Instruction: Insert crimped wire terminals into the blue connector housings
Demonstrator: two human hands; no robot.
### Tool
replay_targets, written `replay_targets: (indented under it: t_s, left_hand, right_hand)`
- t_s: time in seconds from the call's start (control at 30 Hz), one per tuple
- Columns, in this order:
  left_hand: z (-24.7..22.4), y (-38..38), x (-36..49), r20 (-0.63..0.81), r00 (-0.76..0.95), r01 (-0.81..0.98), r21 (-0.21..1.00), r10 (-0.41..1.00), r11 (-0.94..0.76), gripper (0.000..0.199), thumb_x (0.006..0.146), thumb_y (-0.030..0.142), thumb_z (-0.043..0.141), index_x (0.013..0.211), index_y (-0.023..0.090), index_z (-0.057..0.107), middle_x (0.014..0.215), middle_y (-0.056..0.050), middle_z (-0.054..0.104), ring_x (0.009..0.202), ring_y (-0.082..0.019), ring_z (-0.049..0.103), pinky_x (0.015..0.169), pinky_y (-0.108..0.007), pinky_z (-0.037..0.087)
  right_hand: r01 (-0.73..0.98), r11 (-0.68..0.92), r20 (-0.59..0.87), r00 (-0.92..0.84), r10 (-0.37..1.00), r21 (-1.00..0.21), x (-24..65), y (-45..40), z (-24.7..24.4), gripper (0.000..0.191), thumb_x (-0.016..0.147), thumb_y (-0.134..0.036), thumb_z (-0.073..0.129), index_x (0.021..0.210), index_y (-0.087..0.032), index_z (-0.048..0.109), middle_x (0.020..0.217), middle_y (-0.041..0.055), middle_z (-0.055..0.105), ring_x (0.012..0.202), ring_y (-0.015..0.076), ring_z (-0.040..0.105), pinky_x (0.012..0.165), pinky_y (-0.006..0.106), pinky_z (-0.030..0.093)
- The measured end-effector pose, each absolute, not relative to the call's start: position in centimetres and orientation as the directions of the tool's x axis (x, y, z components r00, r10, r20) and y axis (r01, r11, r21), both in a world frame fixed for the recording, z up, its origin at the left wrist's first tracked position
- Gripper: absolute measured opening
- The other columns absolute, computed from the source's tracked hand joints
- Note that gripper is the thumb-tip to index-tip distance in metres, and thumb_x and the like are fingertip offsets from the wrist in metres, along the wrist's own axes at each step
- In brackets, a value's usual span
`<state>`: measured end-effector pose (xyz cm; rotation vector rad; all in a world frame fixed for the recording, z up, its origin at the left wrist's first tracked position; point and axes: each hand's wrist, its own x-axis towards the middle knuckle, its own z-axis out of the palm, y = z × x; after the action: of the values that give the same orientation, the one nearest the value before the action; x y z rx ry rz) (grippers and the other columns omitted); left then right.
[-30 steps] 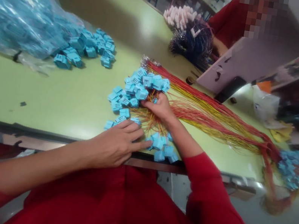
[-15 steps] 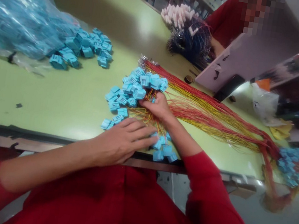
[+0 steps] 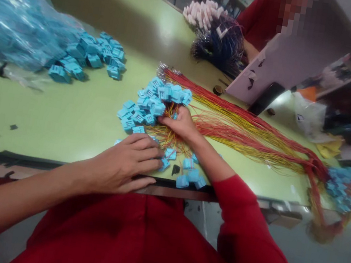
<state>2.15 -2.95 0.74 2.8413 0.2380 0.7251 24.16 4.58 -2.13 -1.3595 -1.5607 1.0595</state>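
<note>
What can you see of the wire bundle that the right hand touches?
The wire bundle looks plastic-coated: many thin red and yellow strands, loosely fanned. It lies lengthwise along the green table, near a second bundle, which it meets toward the right. The right hand touches its left end, among blue connectors; the grip itself is hidden.

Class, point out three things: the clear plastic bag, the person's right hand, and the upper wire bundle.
Clear plastic bag (image 3: 13,26), head view, on its film wall.
Right hand (image 3: 182,124), head view, on the hand's middle.
Upper wire bundle (image 3: 237,115), head view, about mid-length.
</note>
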Motion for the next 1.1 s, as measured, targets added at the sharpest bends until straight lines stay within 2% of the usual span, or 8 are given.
replay_targets:
  t_s: [0.17, 0.4, 0.57, 0.73, 0.83, 0.93, 1.0, 1.1]
  left_hand:
    - [-0.1, -3.0, 3.2, 0.5, 0.827, 0.189, 0.185, 0.258, -0.964, 0.029, 0.097, 0.048, 0.063, 0.088, 0.02, 0.064, 0.102, -0.009, 0.074, 0.095, -0.028, 0.061, 0.093, -0.045, 0.042]
    - [0.3, -4.0, 4.4, 0.539, 0.782, 0.299, 0.115, 0.313, -0.947, 0.037, 0.095, 0.053, 0.063, 0.094, 0.017, 0.066, 0.094, -0.012, 0.072, 0.092, -0.031, 0.059, 0.087, -0.046, 0.043]
    - [0.5, -4.0, 5.0, 0.506, 0.835, 0.239, 0.019, 0.216, -0.971, 0.016, 0.097, 0.024, 0.056, 0.1, 0.017, 0.07, 0.099, -0.011, 0.072, 0.095, -0.03, 0.059, 0.091, -0.045, 0.045]
    - [0.9, -3.4, 3.9, 0.473, 0.841, 0.297, 0.003, 0.262, -0.955, 0.017, 0.092, 0.024, 0.055, 0.086, 0.016, 0.068, 0.106, -0.017, 0.071, 0.102, -0.034, 0.06, 0.093, -0.049, 0.046]
    - [1.2, -4.3, 4.2, 0.453, 0.859, 0.235, 0.064, 0.238, -0.97, 0.022, 0.092, 0.024, 0.056, 0.106, 0.014, 0.071, 0.121, -0.017, 0.069, 0.109, -0.034, 0.059, 0.099, -0.05, 0.043]
    - [1.3, -5.4, 4.9, 0.417, 0.905, 0.031, 0.126, 0.082, -0.992, 0.035, 0.095, 0.023, 0.056, 0.128, 0.018, 0.066, 0.128, -0.012, 0.068, 0.111, -0.029, 0.059, 0.102, -0.045, 0.042]
    - [1.3, -5.7, 5.1, 0.406, 0.912, 0.013, 0.116, 0.059, -0.993, 0.027, 0.098, 0.022, 0.054, 0.121, 0.018, 0.069, 0.123, -0.012, 0.07, 0.107, -0.028, 0.061, 0.099, -0.043, 0.043]
    - [1.6, -5.7, 5.5, 0.451, 0.877, 0.132, 0.112, 0.169, -0.985, 0.023, 0.102, 0.026, 0.052, 0.099, 0.016, 0.073, 0.123, -0.014, 0.07, 0.107, -0.03, 0.06, 0.099, -0.045, 0.042]
  right_hand:
    - [0.346, 0.075, 0.04, -0.106, 0.994, -0.935, 24.2, 4.5, -2.1, 0.039, 0.072, -0.026, 0.079, 0.109, -0.015, 0.072, 0.104, 0.0047, 0.076, 0.105, 0.0254, 0.071, 0.106, 0.041, 0.05]
    - [0.364, 0.057, 0.022, -0.099, 0.995, -0.93, 24.2, 4.7, -2.3, 0.04, 0.072, -0.027, 0.08, 0.109, -0.016, 0.072, 0.104, 0.0041, 0.076, 0.105, 0.0251, 0.07, 0.104, 0.04, 0.052]
    - [0.346, 0.082, 0.044, -0.117, 0.992, -0.935, 24.1, 4.6, -2.2, 0.035, 0.072, -0.024, 0.079, 0.106, -0.016, 0.072, 0.101, 0.0029, 0.076, 0.103, 0.0233, 0.07, 0.105, 0.037, 0.051]
    - [0.34, 0.1, 0.062, -0.121, 0.991, -0.935, 24.0, 4.7, -2.4, 0.03, 0.073, -0.022, 0.077, 0.102, -0.015, 0.071, 0.095, 0.0015, 0.074, 0.096, 0.0221, 0.07, 0.101, 0.038, 0.053]
    - [0.344, 0.117, 0.075, -0.133, 0.988, -0.932, 24.1, 4.9, -2.6, 0.028, 0.073, -0.022, 0.078, 0.098, -0.014, 0.071, 0.092, 0.0015, 0.073, 0.095, 0.0222, 0.069, 0.1, 0.039, 0.052]
    - [0.342, 0.141, 0.092, -0.156, 0.984, -0.929, 24.2, 5.0, -2.7, 0.027, 0.072, -0.022, 0.079, 0.097, -0.014, 0.071, 0.093, 0.002, 0.073, 0.096, 0.0223, 0.069, 0.101, 0.039, 0.051]
    - [0.355, 0.145, 0.091, -0.163, 0.982, -0.924, 24.3, 5.1, -2.6, 0.027, 0.073, -0.022, 0.079, 0.097, -0.014, 0.071, 0.093, 0.0016, 0.073, 0.094, 0.0218, 0.069, 0.1, 0.039, 0.052]
    - [0.398, 0.119, 0.063, -0.149, 0.987, -0.91, 24.2, 5.1, -2.5, 0.028, 0.074, -0.022, 0.079, 0.1, -0.014, 0.071, 0.093, 0.001, 0.072, 0.093, 0.0212, 0.069, 0.097, 0.038, 0.053]
